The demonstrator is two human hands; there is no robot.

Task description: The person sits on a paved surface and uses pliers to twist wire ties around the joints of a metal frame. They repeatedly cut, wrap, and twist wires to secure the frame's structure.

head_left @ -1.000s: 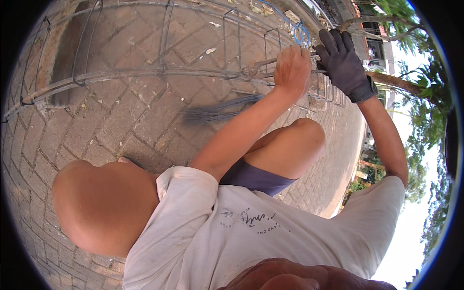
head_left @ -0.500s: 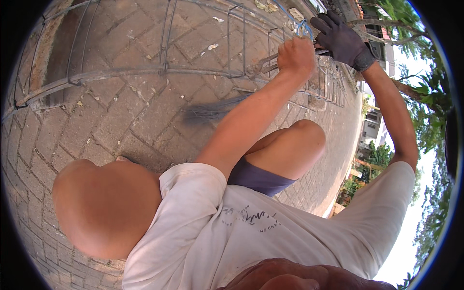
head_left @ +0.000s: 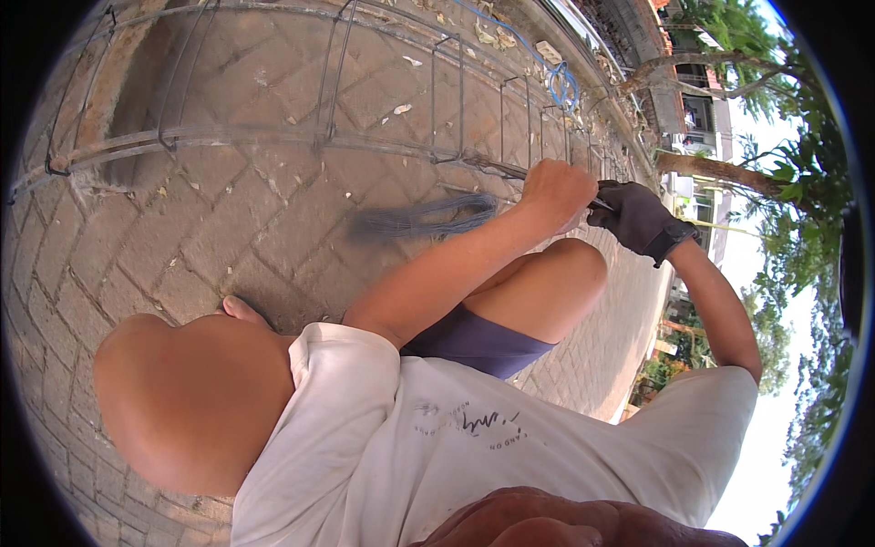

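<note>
My bare left hand [head_left: 558, 196] is closed in a fist beside the long steel rebar cage [head_left: 392, 149]. My right hand [head_left: 638, 217], in a dark glove, is curled closed just right of the left fist. A thin dark metal tool [head_left: 602, 202] shows between the two hands, and both seem to grip it. Its kind is hidden by the fingers. On the paving below the cage lies a bundle of thin grey wire [head_left: 424, 217], left of my hands.
Square wire stirrups cross the cage over brick paving [head_left: 246, 264]. A blue cord coil [head_left: 563, 87] lies beyond it by a pale block [head_left: 549, 52]. My bent knees [head_left: 182, 401] are close below. Tree trunks [head_left: 729, 171] and buildings stand at the right.
Both hands have moved down, toward my body. My gloved right hand had its fingers spread and is now curled closed beside the left fist. The blue cord coil is now uncovered.
</note>
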